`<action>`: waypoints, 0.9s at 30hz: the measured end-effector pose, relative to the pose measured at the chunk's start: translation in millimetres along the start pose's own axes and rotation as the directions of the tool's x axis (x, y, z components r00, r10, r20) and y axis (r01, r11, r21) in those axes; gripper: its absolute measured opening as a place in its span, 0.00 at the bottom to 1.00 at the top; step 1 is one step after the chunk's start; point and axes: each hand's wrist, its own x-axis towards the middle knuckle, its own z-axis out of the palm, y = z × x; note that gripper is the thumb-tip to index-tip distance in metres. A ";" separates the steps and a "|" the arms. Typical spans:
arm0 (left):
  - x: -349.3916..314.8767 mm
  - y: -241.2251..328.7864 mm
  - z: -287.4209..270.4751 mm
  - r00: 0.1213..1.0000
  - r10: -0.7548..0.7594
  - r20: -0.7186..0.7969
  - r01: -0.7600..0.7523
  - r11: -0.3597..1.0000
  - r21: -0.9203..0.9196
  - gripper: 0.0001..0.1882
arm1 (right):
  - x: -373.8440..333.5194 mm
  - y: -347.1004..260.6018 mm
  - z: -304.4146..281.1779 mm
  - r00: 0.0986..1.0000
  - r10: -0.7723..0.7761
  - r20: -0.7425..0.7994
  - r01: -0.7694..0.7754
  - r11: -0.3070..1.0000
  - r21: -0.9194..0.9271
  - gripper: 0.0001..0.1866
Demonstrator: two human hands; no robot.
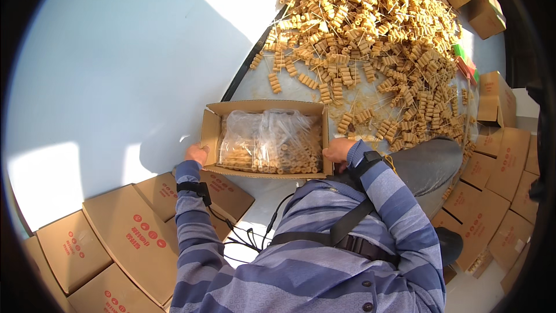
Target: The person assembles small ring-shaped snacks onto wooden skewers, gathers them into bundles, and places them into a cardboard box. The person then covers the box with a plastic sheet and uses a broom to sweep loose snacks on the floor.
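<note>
Left hand (197,154): fingers curled, gripping left end of open carton (209,133). Right hand (339,150): likewise, gripping right end. Contents: clear bags (278,127).

Wrinkled plastic (240,130) partly hides the rolls (295,168) inside the carton (209,136).

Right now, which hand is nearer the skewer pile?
Right: right hand holds the right side of the box, just short of the pile; left hand, across the box, is farther.

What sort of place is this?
Seemingly a food-packing area: a heap of golden, ridged pieces on thin sticks, an open brown cardboard box holding clear plastic packaging, and many brown cardboard cartons.
</note>
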 end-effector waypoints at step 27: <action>-185.8 281.8 48.5 0.807 0.455 0.376 -0.451 0.886 -0.103 0.49 | -136.7 31.0 26.6 0.827 0.022 -0.562 0.346 0.767 0.540 0.20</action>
